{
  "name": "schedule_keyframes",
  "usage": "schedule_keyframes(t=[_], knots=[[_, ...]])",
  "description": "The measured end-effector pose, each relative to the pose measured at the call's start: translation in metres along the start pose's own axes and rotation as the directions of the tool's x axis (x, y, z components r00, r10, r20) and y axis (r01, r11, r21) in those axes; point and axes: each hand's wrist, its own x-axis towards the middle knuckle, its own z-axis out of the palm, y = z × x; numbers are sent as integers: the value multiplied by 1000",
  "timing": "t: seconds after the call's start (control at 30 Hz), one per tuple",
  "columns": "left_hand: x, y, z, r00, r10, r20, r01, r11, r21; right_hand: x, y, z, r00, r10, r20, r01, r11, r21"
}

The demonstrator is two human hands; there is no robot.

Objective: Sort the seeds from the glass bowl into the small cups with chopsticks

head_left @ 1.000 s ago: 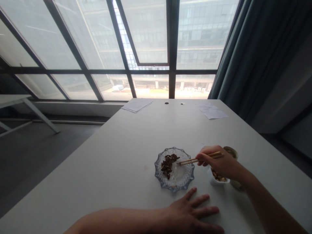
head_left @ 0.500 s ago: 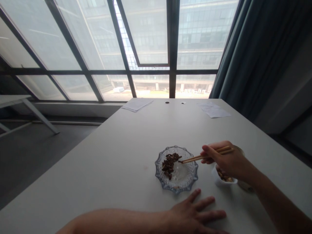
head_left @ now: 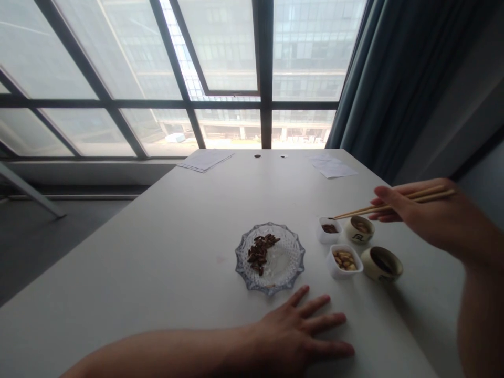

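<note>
My right hand (head_left: 417, 210) grips a pair of wooden chopsticks (head_left: 394, 203). Their tips, with a small dark piece between them, are over a white plastic cup (head_left: 329, 237) that has dark brown pieces inside. In front of it another white cup (head_left: 344, 270) contains pale nut-like pieces. Two small beige ceramic cups (head_left: 359, 231) stand to the right of these, the nearer ceramic cup (head_left: 381, 265) dark inside. My left hand (head_left: 303, 328) lies flat with fingers spread on the table, just below a scalloped glass plate (head_left: 293, 262). Dark brown elongated pieces (head_left: 260, 254) are heaped on the plate's left side.
Sheets of paper lie on the white table (head_left: 165, 252) at the far left (head_left: 205, 160) and a crumpled sheet (head_left: 334, 166) at the far right. Two round spots are between them. Windows rise beyond, and a dark curtain (head_left: 378, 79) hangs at right.
My right hand has carried the chopsticks from over the glass plate, right to the white cup with dark pieces. The cups once behind the hand now show. My left hand stays flat; the view has shifted.
</note>
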Motion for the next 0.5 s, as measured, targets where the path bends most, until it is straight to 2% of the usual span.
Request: schedule_keyframes(t=[0.1,0.2,0.27,0.33,0.4,0.5], knots=[[0,1,-2,1000,-10,19,11,998,-62,3,1,7,1000,27,7,-27,999,39],[0,2,-3,1000,-16,20,18,996,-86,-2,-10,14,996,60,-66,-55,996,74],[-1,2,-3,1000,-14,16,15,996,-89,-8,-19,20,997,52,-64,-43,989,143],[-1,2,-2,1000,-12,8,12,997,-75,-14,-27,30,1000,13,15,-16,972,234],[-2,2,-2,1000,-10,-1,10,998,-57,-19,-33,42,985,-54,164,2,953,302],[-1,2,-2,1000,-10,1,10,998,-64,-24,-39,61,902,-159,401,28,949,313]])
